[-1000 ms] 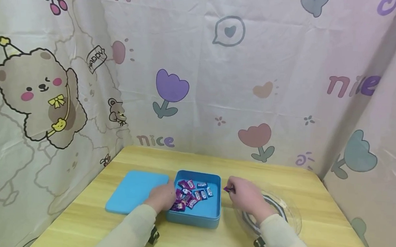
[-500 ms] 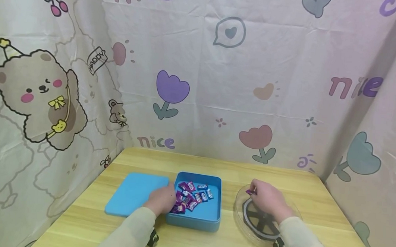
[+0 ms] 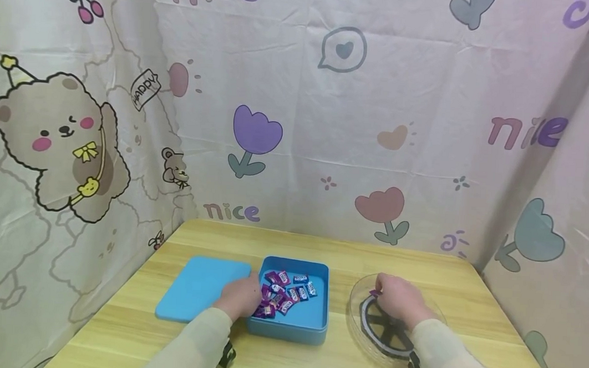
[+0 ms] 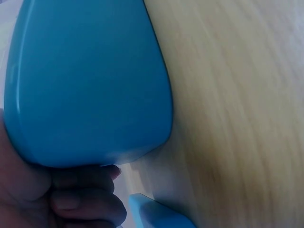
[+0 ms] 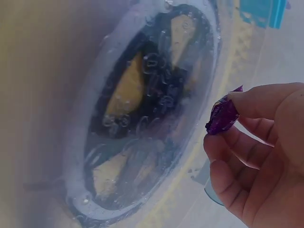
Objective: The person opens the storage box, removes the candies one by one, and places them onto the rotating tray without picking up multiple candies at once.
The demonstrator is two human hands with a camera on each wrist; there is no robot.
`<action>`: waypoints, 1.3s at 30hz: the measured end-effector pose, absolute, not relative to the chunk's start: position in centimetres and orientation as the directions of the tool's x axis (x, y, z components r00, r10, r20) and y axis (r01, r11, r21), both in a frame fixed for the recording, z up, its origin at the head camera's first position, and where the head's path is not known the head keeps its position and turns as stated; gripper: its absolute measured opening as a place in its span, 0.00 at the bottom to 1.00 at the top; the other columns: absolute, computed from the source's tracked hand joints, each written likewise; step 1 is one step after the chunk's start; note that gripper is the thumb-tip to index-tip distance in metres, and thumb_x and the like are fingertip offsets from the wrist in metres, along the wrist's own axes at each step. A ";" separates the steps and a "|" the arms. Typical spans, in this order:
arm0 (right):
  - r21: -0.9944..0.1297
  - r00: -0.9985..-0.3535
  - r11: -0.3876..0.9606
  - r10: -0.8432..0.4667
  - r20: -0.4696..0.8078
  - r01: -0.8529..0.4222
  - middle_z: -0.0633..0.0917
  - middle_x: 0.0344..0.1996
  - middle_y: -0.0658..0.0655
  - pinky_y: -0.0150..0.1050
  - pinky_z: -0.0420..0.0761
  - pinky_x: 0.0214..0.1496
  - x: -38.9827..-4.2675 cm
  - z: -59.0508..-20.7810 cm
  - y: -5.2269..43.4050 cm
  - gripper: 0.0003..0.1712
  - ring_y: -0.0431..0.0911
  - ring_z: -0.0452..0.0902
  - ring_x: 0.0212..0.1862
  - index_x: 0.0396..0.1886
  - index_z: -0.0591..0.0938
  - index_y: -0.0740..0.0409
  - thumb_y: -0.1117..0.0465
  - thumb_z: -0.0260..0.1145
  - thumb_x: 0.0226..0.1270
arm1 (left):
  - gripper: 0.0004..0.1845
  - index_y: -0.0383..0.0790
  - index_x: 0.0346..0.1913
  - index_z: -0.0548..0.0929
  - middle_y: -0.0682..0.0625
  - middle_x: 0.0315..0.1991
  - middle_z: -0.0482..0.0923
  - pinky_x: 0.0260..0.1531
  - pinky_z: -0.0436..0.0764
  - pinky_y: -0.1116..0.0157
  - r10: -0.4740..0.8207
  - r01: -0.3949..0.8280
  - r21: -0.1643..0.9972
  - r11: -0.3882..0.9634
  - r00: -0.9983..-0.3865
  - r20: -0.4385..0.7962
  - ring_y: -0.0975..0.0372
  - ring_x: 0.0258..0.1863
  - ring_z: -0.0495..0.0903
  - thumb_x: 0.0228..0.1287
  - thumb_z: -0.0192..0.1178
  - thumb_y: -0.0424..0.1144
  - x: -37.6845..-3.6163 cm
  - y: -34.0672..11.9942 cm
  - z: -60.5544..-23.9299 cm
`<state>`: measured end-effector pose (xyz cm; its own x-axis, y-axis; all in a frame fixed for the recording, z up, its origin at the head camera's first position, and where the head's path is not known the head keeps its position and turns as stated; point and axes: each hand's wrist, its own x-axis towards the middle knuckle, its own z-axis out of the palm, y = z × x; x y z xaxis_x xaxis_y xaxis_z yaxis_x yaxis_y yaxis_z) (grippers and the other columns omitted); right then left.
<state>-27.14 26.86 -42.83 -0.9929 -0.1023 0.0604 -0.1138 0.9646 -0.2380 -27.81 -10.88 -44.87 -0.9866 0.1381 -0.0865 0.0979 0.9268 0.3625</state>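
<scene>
My left hand (image 3: 241,296) grips the left wall of an open blue box (image 3: 286,332). In the left wrist view, curled fingers (image 4: 88,204) press against the box's outer side (image 4: 90,85). Several wrapped candies (image 3: 286,306), purple and blue, lie inside, mostly toward the left. Over at the right, my right hand (image 3: 399,298) pinches one purple-wrapped candy (image 5: 223,114) between thumb and fingers. It is over the far left part of a clear round dish (image 3: 356,329), under which a dark spoked ring (image 3: 368,328) shows through.
A flat blue lid (image 3: 201,290) lies left of the box, partly behind my left hand. Everything stands on a wooden table (image 3: 321,244), backed by a printed curtain (image 3: 304,95) that also runs along both sides.
My right hand has moved right with the candy, from beside the box to over the dish, then dropped slightly. The left hand has stayed at the box.
</scene>
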 end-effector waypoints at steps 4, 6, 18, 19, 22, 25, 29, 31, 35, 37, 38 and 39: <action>-0.227 -0.992 0.967 -0.097 0.076 -0.112 0.82 0.30 0.51 0.51 0.79 0.36 -27.2 -43.5 26.6 0.04 0.47 0.76 0.31 0.35 0.80 0.53 0.64 0.66 0.61 | 0.28 0.21 0.70 0.65 0.30 0.65 0.72 0.58 0.73 0.39 0.136 0.098 0.364 0.926 -0.987 -0.080 0.40 0.62 0.74 0.76 0.49 0.37 -27.8 -11.0 -45.0; -0.234 -0.993 0.966 -0.091 0.077 -0.107 0.82 0.29 0.51 0.50 0.79 0.35 -27.1 -43.8 26.5 0.05 0.47 0.75 0.31 0.35 0.80 0.54 0.65 0.66 0.60 | 0.27 0.21 0.70 0.65 0.30 0.64 0.73 0.57 0.74 0.39 0.137 0.100 0.371 0.923 -0.988 -0.075 0.40 0.61 0.75 0.76 0.49 0.37 -27.7 -11.0 -44.9; -0.221 -0.994 0.971 -0.077 0.081 -0.093 0.80 0.27 0.51 0.47 0.77 0.31 -26.6 -44.0 25.9 0.07 0.45 0.74 0.28 0.38 0.80 0.56 0.61 0.69 0.64 | 0.28 0.21 0.70 0.65 0.29 0.63 0.74 0.54 0.76 0.40 0.133 0.093 0.372 0.923 -0.988 -0.082 0.43 0.56 0.78 0.75 0.51 0.37 -27.9 -10.9 -45.1; -0.220 -0.993 0.971 -0.076 0.086 -0.093 0.80 0.28 0.51 0.47 0.77 0.31 -26.6 -43.9 25.9 0.08 0.45 0.74 0.28 0.39 0.80 0.56 0.60 0.69 0.64 | 0.28 0.21 0.70 0.65 0.29 0.63 0.74 0.54 0.75 0.39 0.131 0.092 0.376 0.922 -0.988 -0.080 0.42 0.57 0.77 0.75 0.51 0.37 -28.0 -10.9 -45.1; -0.225 -0.993 0.971 -0.066 0.093 -0.086 0.81 0.30 0.51 0.48 0.77 0.31 -26.6 -43.5 25.5 0.10 0.45 0.74 0.29 0.41 0.81 0.57 0.58 0.70 0.63 | 0.27 0.21 0.69 0.66 0.29 0.62 0.74 0.53 0.76 0.40 0.138 0.099 0.375 0.922 -0.987 -0.077 0.44 0.54 0.78 0.75 0.51 0.37 -28.0 -11.0 -45.1; -0.225 -0.993 0.970 -0.073 0.096 -0.093 0.84 0.35 0.53 0.50 0.78 0.33 -26.7 -43.1 24.9 0.12 0.46 0.76 0.31 0.43 0.82 0.57 0.57 0.68 0.62 | 0.27 0.21 0.69 0.66 0.29 0.61 0.75 0.53 0.76 0.40 0.141 0.102 0.374 0.922 -0.987 -0.079 0.45 0.53 0.79 0.75 0.51 0.37 -27.9 -11.3 -45.2; -0.228 -0.989 0.966 -0.101 0.104 -0.123 0.84 0.38 0.54 0.51 0.79 0.35 -26.8 -42.6 23.7 0.14 0.46 0.77 0.32 0.45 0.81 0.57 0.58 0.65 0.61 | 0.26 0.22 0.68 0.67 0.30 0.60 0.76 0.53 0.76 0.40 0.131 0.093 0.373 0.923 -0.988 -0.079 0.44 0.53 0.79 0.76 0.50 0.37 -27.7 -11.6 -45.3; -0.231 -0.986 0.962 -0.120 0.119 -0.146 0.83 0.36 0.52 0.50 0.80 0.36 -26.8 -42.2 22.9 0.13 0.45 0.76 0.32 0.45 0.81 0.57 0.58 0.64 0.61 | 0.25 0.22 0.67 0.68 0.31 0.58 0.77 0.52 0.77 0.40 0.127 0.090 0.372 0.924 -0.989 -0.076 0.46 0.51 0.79 0.76 0.50 0.37 -27.7 -11.6 -45.2; -0.248 -0.981 0.954 -0.138 0.139 -0.170 0.81 0.33 0.49 0.47 0.79 0.35 -26.6 -41.5 21.3 0.12 0.44 0.75 0.33 0.45 0.82 0.55 0.57 0.66 0.64 | 0.23 0.23 0.64 0.71 0.33 0.53 0.79 0.50 0.78 0.41 0.135 0.097 0.376 0.921 -0.988 -0.075 0.49 0.46 0.80 0.75 0.51 0.38 -27.9 -11.5 -45.1; -0.258 -0.978 0.949 -0.144 0.149 -0.180 0.82 0.34 0.49 0.46 0.79 0.35 -26.5 -41.4 20.4 0.12 0.44 0.76 0.33 0.45 0.82 0.54 0.56 0.68 0.64 | 0.22 0.24 0.63 0.72 0.34 0.51 0.80 0.49 0.79 0.42 0.143 0.106 0.373 0.922 -0.987 -0.073 0.50 0.44 0.79 0.75 0.51 0.38 -28.0 -11.3 -45.2; -0.266 -0.977 0.945 -0.151 0.153 -0.188 0.82 0.34 0.50 0.46 0.79 0.36 -26.4 -41.4 20.0 0.12 0.45 0.76 0.34 0.45 0.83 0.53 0.56 0.69 0.64 | 0.22 0.24 0.63 0.72 0.35 0.51 0.80 0.49 0.79 0.43 0.146 0.108 0.374 0.921 -0.987 -0.073 0.50 0.44 0.79 0.75 0.51 0.38 -28.1 -11.3 -45.3; -0.268 -0.974 0.942 -0.162 0.159 -0.200 0.82 0.35 0.50 0.46 0.79 0.36 -26.4 -41.4 19.6 0.12 0.45 0.77 0.35 0.45 0.83 0.53 0.56 0.69 0.65 | 0.23 0.23 0.64 0.71 0.34 0.53 0.80 0.49 0.79 0.43 0.148 0.111 0.373 0.921 -0.986 -0.073 0.50 0.45 0.80 0.75 0.51 0.38 -28.1 -11.2 -45.3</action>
